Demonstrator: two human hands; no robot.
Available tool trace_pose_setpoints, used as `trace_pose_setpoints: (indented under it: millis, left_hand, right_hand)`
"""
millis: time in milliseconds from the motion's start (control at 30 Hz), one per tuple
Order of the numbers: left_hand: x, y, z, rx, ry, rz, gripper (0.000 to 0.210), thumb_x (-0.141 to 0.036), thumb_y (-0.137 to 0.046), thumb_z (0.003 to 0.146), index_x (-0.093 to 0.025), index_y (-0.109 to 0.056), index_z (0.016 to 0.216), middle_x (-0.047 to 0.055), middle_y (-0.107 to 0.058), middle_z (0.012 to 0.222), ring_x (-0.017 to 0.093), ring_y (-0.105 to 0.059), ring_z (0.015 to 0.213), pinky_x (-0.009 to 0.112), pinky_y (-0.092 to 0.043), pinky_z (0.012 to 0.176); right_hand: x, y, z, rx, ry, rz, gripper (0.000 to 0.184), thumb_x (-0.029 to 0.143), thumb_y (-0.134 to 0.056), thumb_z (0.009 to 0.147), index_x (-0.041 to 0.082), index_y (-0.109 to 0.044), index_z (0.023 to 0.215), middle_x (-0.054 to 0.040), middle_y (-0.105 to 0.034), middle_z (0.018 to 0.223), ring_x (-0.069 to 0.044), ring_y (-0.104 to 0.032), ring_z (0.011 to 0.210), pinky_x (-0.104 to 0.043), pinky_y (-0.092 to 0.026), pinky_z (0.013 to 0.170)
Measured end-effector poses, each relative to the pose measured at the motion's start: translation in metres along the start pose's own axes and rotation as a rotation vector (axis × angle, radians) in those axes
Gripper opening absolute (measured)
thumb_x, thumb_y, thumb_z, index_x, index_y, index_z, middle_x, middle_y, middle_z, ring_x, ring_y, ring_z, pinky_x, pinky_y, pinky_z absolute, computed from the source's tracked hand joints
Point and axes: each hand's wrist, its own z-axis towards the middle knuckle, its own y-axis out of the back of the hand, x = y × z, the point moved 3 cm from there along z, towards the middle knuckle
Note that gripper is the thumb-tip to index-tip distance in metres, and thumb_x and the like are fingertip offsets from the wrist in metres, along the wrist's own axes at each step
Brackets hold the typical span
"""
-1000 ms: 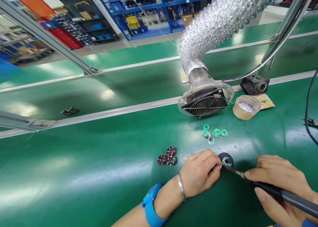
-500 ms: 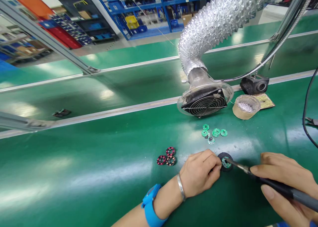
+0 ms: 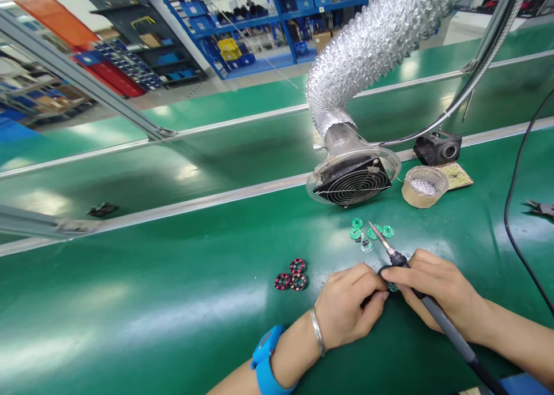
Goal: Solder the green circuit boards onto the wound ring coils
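My right hand (image 3: 441, 291) is closed around a soldering iron (image 3: 437, 314). The iron's bare tip points up and away, over the small green circuit boards (image 3: 388, 232). Below the iron, a black round part with a green circuit board in it (image 3: 392, 287) lies mostly hidden by my fingers. My left hand (image 3: 352, 300) is pinched at the left edge of this part, and the fingertips of my right hand touch its right side. To the left of my left hand stand three small wound coils (image 3: 298, 281), red and copper-coloured.
A fume extractor with a black fan grille (image 3: 357, 184) hangs beyond the boards on a silver duct (image 3: 376, 49). Near it are a tub of metal shavings (image 3: 418, 198), a yellow sponge tray (image 3: 459, 176) and a black iron holder (image 3: 437, 148). Pliers (image 3: 539, 209) and a cable (image 3: 513, 210) lie right.
My right hand has moved left to the black round part. The soldering iron's tip has lifted off the circuit board and swung up toward the loose boards. My left hand stays at the part.
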Motion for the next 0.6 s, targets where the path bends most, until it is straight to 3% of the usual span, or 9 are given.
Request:
trace_pose_setpoints:
  millis: [300,600]
  left_hand:
    - [0.0020,-0.0071,0.0063,0.058,0.524,-0.383,0.008,-0.015,-0.056,0.077,-0.014,-0.059,0.070,-0.003,-0.049,0.061,0.005,-0.041,0.048,0.015,-0.035,0.045]
    - [0.0064,-0.0091,-0.0001,0.103,0.704,-0.512,0.006,-0.017,-0.053,0.075,-0.016,-0.055,0.070,-0.002,-0.054,0.058,0.007,-0.046,0.046,0.018,-0.036,0.044]
  right_hand:
    - [-0.0002,0.0010,-0.0053,-0.030,0.111,0.036,0.042,0.001,-0.048,0.086,0.016,-0.053,0.125,0.0016,-0.049,0.065,-0.014,-0.035,0.058,-0.027,-0.034,0.055]
    - [0.0027,-0.0025,-0.0029,-0.007,0.119,0.032,0.041,-0.003,-0.047,0.084,0.015,-0.054,0.120,0.0002,-0.054,0.066,-0.013,-0.035,0.056,-0.027,-0.034,0.053]
